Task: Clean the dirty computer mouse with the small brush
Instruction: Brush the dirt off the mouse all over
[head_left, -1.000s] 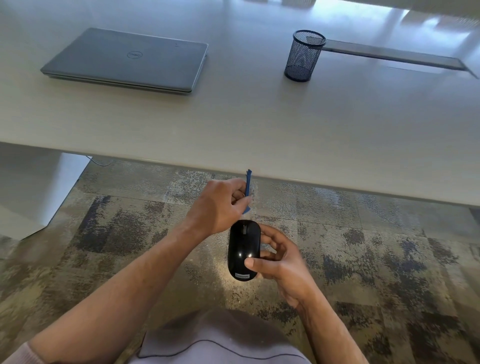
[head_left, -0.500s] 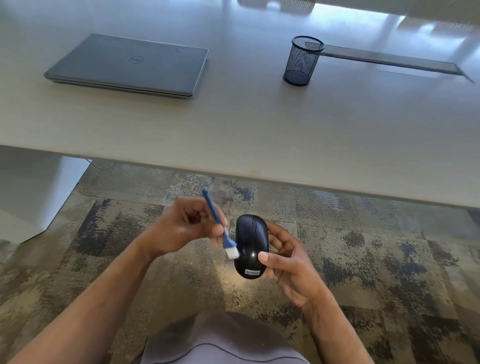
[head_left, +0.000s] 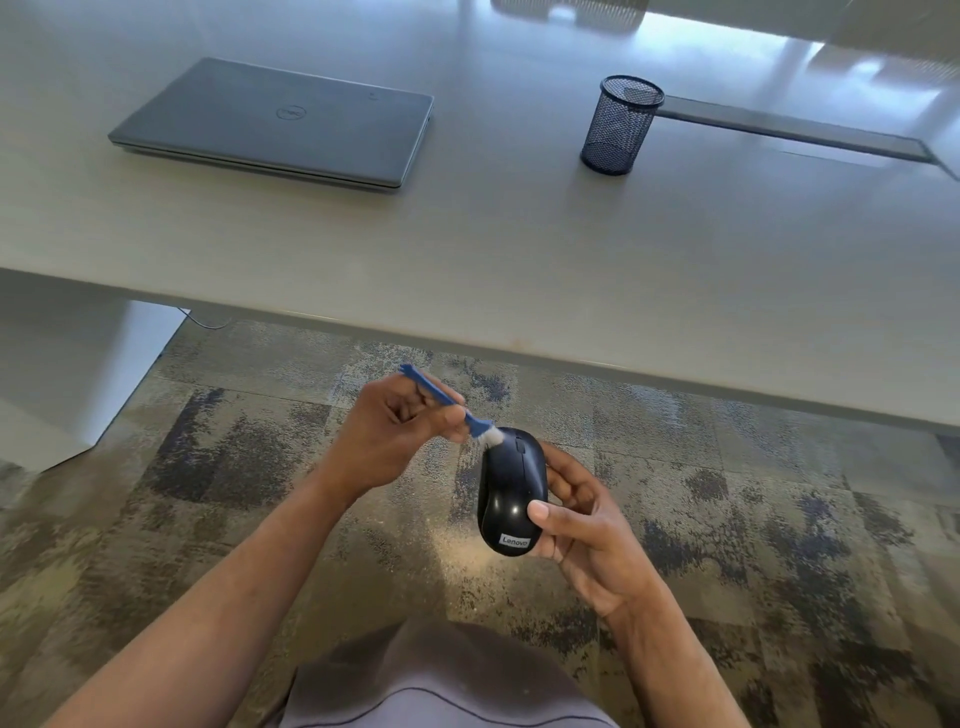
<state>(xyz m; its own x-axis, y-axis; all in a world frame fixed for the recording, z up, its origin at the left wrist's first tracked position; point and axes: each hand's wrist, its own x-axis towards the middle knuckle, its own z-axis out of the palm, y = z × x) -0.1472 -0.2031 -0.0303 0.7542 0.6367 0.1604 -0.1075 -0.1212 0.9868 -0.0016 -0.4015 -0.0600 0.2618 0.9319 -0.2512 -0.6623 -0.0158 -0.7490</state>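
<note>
A glossy black computer mouse (head_left: 511, 491) hangs over the carpet in front of the desk, held by my right hand (head_left: 582, 512), whose thumb lies across its rear and whose fingers wrap its right side. My left hand (head_left: 392, 436) pinches a small blue brush (head_left: 447, 402) by its thin handle. The brush's white bristles touch the mouse's front left edge, beside the scroll wheel. The far side of the mouse under my fingers is hidden.
A pale desk (head_left: 519, 249) spans the upper view, its front edge just beyond my hands. On it lie a closed grey laptop (head_left: 280, 122) at the left and a black mesh pen cup (head_left: 621, 124) at the right. Patterned carpet (head_left: 779, 493) lies below.
The brush tip moved from the mouse's left side up to its front left edge. My left hand rose, and the handle tilted flatter. My right hand kept hold of the mouse.
</note>
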